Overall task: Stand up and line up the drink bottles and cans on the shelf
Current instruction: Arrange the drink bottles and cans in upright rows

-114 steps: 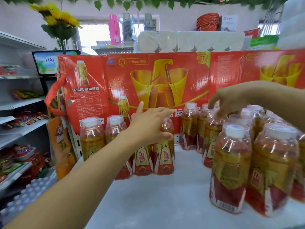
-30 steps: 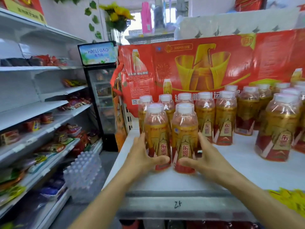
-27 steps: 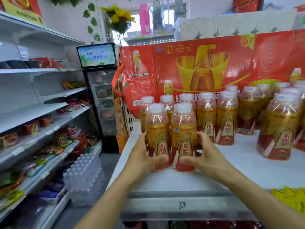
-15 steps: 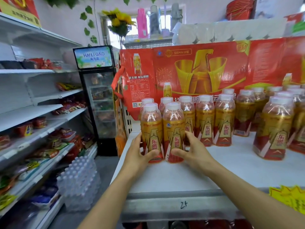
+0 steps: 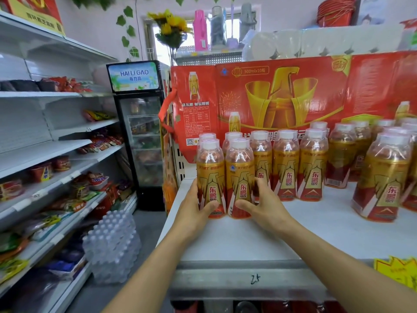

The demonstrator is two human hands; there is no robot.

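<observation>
The white shelf (image 5: 259, 240) holds many drink bottles standing up. Two front bottles (image 5: 225, 177) stand side by side near its left edge. A row of bottles (image 5: 286, 163) stands behind them. More bottles (image 5: 383, 175) stand to the right. A big red box (image 5: 293, 93) stands at the back.

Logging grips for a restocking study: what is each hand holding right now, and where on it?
The left hand grips the left front gold-and-red plastic bottle at its lower body; the right hand grips the neighbouring bottle likewise.
</observation>
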